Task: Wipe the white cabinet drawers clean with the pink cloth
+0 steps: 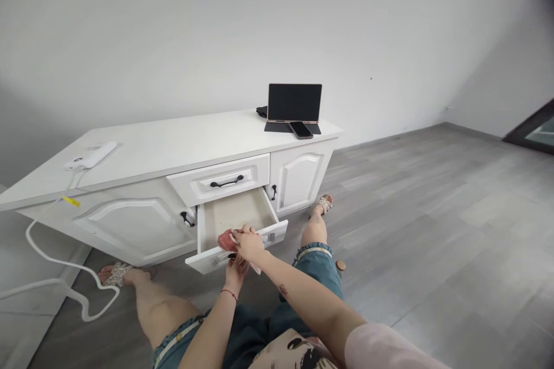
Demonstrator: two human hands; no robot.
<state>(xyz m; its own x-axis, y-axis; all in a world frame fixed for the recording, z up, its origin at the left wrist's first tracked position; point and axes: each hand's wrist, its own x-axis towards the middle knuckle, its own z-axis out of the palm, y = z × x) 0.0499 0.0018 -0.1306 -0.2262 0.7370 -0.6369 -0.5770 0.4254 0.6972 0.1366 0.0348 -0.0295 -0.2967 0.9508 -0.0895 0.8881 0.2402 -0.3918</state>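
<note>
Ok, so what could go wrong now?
The right hand, holding a red cloth, is over the front of the open drawer; it might get pinched if that slid shut. A white cable loops near a sandalled foot, which could snag it and maybe drag down the white device. The phone sits near the front edge of the cabinet; a bump might knock it off.

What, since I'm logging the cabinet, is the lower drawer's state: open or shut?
Open. The lower drawer juts out from the cabinet, with its inside floor and side walls showing.
</note>
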